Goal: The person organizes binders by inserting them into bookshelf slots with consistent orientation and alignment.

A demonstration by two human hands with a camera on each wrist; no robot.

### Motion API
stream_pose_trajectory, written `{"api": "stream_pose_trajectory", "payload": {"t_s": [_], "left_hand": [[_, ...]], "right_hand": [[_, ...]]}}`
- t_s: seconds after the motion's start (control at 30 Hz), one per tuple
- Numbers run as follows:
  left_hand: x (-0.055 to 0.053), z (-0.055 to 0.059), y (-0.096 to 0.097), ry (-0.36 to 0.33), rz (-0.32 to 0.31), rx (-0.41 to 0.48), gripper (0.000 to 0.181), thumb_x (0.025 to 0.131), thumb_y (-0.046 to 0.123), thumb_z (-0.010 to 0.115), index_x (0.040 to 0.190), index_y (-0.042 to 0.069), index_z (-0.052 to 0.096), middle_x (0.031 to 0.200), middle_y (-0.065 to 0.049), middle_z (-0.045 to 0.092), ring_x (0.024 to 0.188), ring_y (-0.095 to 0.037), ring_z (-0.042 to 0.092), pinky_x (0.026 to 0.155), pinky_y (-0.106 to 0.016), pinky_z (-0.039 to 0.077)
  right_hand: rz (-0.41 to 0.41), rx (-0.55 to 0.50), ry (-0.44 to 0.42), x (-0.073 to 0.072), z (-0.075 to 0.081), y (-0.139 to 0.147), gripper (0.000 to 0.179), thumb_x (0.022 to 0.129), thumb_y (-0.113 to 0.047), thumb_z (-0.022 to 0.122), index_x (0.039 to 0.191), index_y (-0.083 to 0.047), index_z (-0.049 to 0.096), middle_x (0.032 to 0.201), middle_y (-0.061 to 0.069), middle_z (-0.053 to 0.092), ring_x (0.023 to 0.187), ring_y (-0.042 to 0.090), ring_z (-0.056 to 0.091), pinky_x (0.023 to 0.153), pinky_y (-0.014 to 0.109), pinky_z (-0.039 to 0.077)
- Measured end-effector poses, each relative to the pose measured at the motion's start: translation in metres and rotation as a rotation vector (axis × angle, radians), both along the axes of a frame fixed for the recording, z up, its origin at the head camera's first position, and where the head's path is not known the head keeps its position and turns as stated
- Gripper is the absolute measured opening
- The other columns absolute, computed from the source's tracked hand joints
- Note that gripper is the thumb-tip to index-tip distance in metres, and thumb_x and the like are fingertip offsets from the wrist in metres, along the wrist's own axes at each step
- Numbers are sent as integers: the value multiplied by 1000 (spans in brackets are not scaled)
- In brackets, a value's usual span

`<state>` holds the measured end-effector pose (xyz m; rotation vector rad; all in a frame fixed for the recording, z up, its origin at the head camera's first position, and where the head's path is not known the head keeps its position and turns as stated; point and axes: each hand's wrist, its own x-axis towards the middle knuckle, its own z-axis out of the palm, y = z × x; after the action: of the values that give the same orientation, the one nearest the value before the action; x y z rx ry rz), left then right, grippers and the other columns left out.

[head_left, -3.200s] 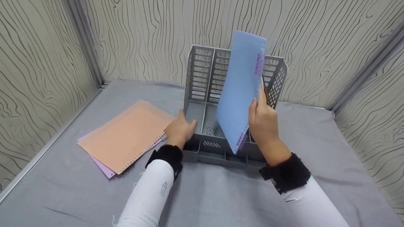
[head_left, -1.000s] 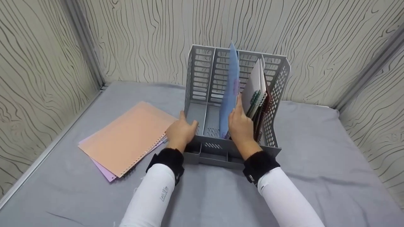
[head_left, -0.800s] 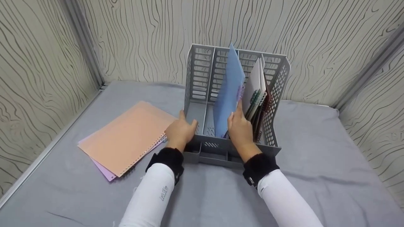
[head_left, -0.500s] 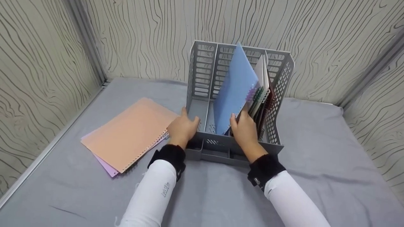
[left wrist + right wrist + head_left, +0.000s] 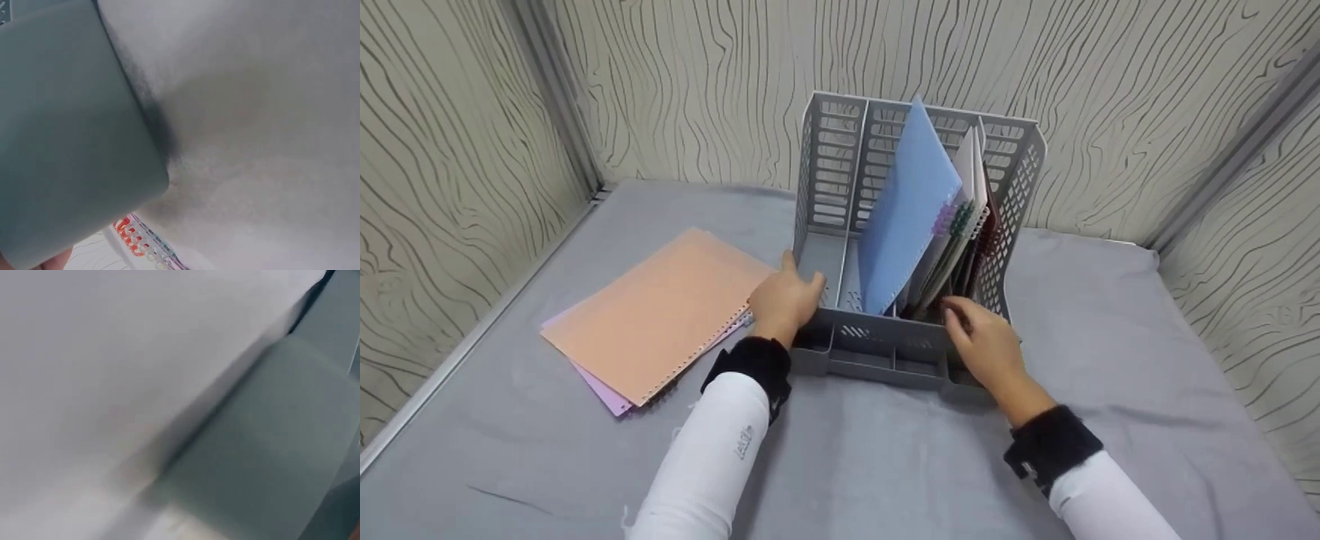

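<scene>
A grey file organizer (image 5: 877, 330) with upright compartments stands on the cloth. My left hand (image 5: 784, 304) grips its front left corner, the thumb over the inside of the wall. In the left wrist view, fingertips (image 5: 56, 262) show beyond the corner of the grey wall. A blue spiral notebook (image 5: 911, 214) stands in a middle compartment, leaning right. Right of it stand white notebooks (image 5: 969, 176) with green and white coils and a dark red notebook (image 5: 991, 225). My right hand (image 5: 986, 341), loosely curled, is at the organizer's front rim, just below these notebooks.
A peach notebook (image 5: 660, 315) lies over a purple one (image 5: 604, 390) on the grey cloth (image 5: 885, 465), left of the organizer. Small open trays (image 5: 862, 364) run along the organizer's front. Wood-patterned panels (image 5: 697, 90) enclose the back and sides.
My right hand has lowered the blue notebook into the organizer, released it and moved right and down to the front rim. The notebook has tipped right. My left hand keeps its grip.
</scene>
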<state>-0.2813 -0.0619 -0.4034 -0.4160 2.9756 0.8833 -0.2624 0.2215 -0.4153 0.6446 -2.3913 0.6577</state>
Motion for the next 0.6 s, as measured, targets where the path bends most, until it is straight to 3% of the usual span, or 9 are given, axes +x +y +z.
{"api": "stream_pose_trajectory", "payload": {"t_s": [0.1,0.23,0.37,0.5,0.6], "left_hand": [[2,0,0,-1,3,-2,78,89,58,33,150,12,17,126,-19,56,104,-34,58,80,-42,45],[3,1,-3,-5,12,5,77,89,57,33,150,13,16,127,-19,55,104,-34,58,79,-42,45],[4,8,-9,-31,-31,55,81,89,59,34,150,12,11,133,-20,49,109,-35,55,83,-42,45],[9,16,-27,-70,-106,252,84,90,65,30,150,10,10,147,-19,31,129,-37,36,102,-49,32],[15,13,-48,-51,-127,205,79,93,61,30,147,4,20,146,-21,32,131,-38,33,104,-51,28]], "right_hand": [[-84,-45,-90,2,-1,18,24,90,-12,58,110,0,64,107,17,65,97,33,61,83,47,48],[-151,37,-233,0,0,30,30,97,-19,46,104,4,64,111,22,62,108,39,52,95,50,38],[-168,146,-261,-3,2,29,44,100,-24,37,80,3,66,96,22,66,101,39,55,88,51,43],[-199,200,-299,0,6,28,49,100,-27,37,65,-1,61,88,20,67,92,38,58,76,54,47],[-219,278,-334,2,11,33,47,98,-24,38,61,-2,58,85,21,66,86,39,59,70,55,48]]}}
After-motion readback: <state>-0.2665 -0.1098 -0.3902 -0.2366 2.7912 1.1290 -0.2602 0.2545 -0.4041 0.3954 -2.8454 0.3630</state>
